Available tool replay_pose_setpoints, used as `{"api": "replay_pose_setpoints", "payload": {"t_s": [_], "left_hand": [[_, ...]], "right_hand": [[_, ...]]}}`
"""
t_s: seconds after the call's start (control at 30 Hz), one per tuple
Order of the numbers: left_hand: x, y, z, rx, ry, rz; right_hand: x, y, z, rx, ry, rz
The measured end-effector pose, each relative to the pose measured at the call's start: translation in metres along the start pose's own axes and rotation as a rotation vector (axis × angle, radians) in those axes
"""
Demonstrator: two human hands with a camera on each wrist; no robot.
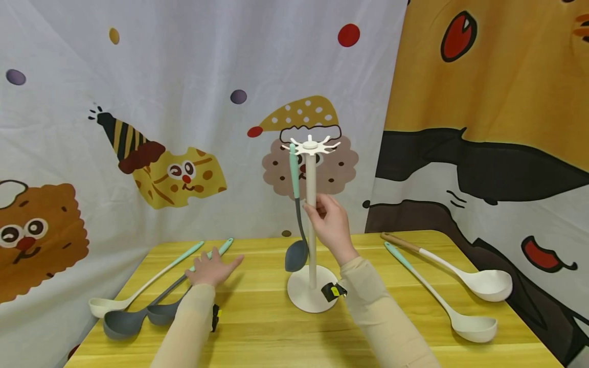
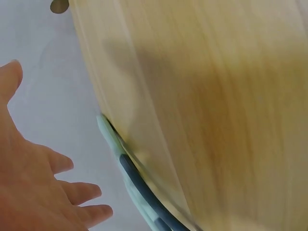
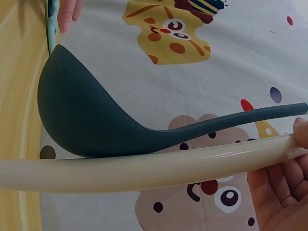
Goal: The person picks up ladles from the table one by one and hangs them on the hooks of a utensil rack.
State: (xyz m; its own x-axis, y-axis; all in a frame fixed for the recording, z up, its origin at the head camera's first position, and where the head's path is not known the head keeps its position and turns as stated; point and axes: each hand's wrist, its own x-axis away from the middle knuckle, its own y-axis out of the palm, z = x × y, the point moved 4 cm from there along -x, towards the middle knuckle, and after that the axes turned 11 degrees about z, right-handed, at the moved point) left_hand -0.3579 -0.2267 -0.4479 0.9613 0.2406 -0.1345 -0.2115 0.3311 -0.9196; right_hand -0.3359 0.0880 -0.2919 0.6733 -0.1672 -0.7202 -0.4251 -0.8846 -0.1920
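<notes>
My right hand [image 1: 334,225] holds the post [image 1: 312,250] of a white stand between thumb and fingers; the right wrist view shows the thumb on the post [image 3: 144,168] and fingers behind it. From the stand's top hooks [image 1: 310,145] hangs a dark grey ladle [image 1: 296,256] with a mint handle, its bowl [image 3: 86,110] beside the post. My left hand [image 1: 211,268], fingers spread, is over the mint-and-grey handles of two dark ladles [image 1: 123,324] [image 1: 162,314]. In the left wrist view, the left hand [image 2: 36,178] holds nothing, left of the handles [image 2: 144,190].
A cream ladle [image 1: 107,306] with a mint handle lies at the table's left. On the right lie another mint-handled cream ladle [image 1: 474,327] and a white ladle [image 1: 490,284] with a brown handle end. A patterned cloth [image 1: 193,61] hangs behind the wooden table [image 1: 257,332].
</notes>
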Motion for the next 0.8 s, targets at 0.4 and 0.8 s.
{"api": "replay_pose_setpoints", "payload": {"t_s": [0.4, 0.8], "left_hand": [[-0.002, -0.003, -0.019, -0.058, -0.016, -0.011], [-0.003, -0.008, -0.030, -0.023, -0.040, -0.001]], "right_hand": [[0.000, -0.001, 0.000, -0.004, 0.010, -0.003], [0.000, -0.001, -0.002, -0.012, 0.013, -0.006]]}}
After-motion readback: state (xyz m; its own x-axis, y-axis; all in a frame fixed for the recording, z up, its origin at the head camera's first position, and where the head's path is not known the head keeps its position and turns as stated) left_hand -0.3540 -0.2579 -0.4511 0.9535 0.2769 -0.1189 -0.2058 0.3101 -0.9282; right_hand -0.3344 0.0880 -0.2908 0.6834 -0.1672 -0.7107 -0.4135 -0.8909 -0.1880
